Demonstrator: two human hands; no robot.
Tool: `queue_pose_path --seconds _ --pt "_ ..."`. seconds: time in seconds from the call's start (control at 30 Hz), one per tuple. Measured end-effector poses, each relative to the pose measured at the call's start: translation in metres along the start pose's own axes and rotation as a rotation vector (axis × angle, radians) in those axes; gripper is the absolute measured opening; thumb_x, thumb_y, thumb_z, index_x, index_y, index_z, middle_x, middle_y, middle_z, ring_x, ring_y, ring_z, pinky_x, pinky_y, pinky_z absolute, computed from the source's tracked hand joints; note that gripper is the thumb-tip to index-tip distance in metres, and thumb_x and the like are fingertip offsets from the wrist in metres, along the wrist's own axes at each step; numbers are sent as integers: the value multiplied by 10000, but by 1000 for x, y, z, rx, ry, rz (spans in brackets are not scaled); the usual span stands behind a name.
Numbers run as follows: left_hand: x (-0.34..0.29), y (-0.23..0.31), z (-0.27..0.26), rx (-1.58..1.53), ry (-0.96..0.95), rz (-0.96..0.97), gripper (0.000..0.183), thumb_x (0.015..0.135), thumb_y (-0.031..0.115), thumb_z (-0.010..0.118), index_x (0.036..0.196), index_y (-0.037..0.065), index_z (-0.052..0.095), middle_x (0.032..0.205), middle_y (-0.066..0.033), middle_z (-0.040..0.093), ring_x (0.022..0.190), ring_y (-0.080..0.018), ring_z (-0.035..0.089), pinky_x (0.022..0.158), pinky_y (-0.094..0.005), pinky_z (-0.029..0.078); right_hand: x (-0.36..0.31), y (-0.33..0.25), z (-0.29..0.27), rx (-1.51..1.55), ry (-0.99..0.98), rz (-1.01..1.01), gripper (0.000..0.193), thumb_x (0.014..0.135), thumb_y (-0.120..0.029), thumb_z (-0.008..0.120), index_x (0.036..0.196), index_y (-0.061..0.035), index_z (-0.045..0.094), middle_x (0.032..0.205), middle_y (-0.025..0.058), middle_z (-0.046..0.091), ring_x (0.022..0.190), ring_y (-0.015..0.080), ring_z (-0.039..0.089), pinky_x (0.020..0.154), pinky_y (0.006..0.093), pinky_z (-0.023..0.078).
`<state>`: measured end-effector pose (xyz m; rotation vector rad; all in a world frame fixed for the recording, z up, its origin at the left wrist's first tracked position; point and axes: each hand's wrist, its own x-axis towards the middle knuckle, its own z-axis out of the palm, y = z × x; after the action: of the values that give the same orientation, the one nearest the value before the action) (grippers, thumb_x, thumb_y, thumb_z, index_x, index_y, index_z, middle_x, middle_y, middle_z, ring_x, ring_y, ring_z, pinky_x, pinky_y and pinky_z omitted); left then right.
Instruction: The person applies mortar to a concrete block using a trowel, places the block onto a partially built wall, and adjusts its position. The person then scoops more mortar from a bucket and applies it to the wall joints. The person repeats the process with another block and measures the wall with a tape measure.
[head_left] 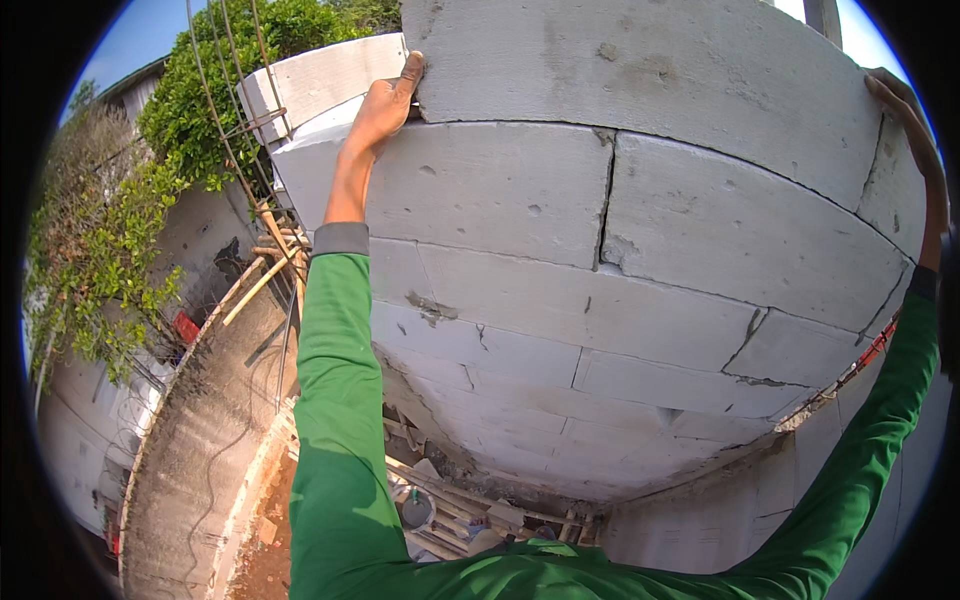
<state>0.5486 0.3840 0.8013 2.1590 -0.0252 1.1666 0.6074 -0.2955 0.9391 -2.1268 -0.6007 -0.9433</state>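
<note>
A large light-grey aerated concrete block [640,75] lies along the top course of a block wall [490,185]. My left hand [385,105] grips its left end, the thumb pointing up along the edge and the fingers mostly hidden. At the far right end my right hand [900,105] is wrapped against the block's edge, its arm stretched up. A narrow dark gap shows under the block's left corner, beside my left hand. Below, the joints between the wall's blocks show as dark, uneven lines, with some chipped spots.
Left of the wall end stand thin steel reinforcing bars [225,110], and another white block [325,80] sits behind them. Bamboo poles [262,285] cross lower down. Far below are a grey bucket [417,510] and wooden planks. Leafy branches [120,240] fill the left.
</note>
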Motion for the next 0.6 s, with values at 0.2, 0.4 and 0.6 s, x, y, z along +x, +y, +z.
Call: queue_pose_path --seconds 0.2,0.4,0.6 --pt "3 -24 -46 100 16 -137 775 920 855 418 637 141 522 646 58 381 652 -111 343 597 -322 308 69 82 1 -258 -261 -564 469 1025 -365 606 1363 -43 651 1368 100 668 1342 241 544 1167 384 357" --pt "12 -31 -17 27 51 -102 763 874 897 432 645 170 408 666 61 311 674 -124 292 616 -316 282 70 99 -17 -109 -327 -669 502 1047 -383 573 1389 -20 626 1412 108 643 1359 257 536 1174 394 354" --pt "28 -48 -37 41 -52 -198 984 930 840 415 1256 -80 536 1203 -112 561 1119 -219 494 1019 -345 354 41 65 -17 -95 -199 -406 483 998 -357 637 1328 -4 651 1327 111 656 1262 244 550 1095 381 383"
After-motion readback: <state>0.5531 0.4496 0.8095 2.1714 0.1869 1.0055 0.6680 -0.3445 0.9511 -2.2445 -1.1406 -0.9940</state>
